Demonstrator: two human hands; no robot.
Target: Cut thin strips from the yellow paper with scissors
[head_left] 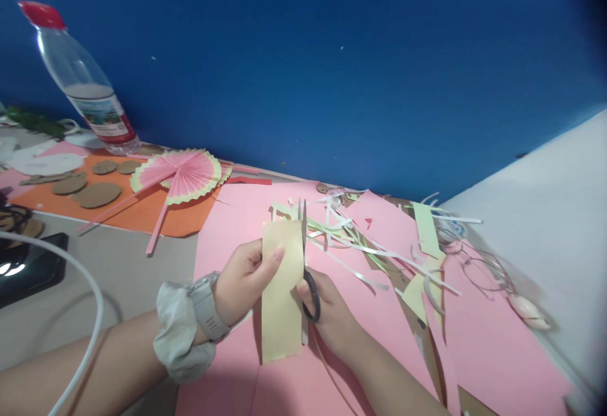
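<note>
My left hand (246, 280), with a watch and a pale scrunchie at the wrist, pinches a yellow paper strip (282, 315) with the thumb on its face. The strip stands lengthwise over pink paper (227, 232). Black-handled scissors (312, 296) are gripped in my right hand (329, 308). Their blades point away from me along the strip's right edge, the tips a little apart. A narrow pale sliver shows beside the strip's lower right edge.
White and green paper scraps (351, 232) lie beyond the scissors. A pink pleated fan (190, 176), cardboard discs (97, 195) and a bottle (90, 93) stand or lie at left. A white cable (97, 289) arcs at lower left. A blue wall (303, 74) rises behind.
</note>
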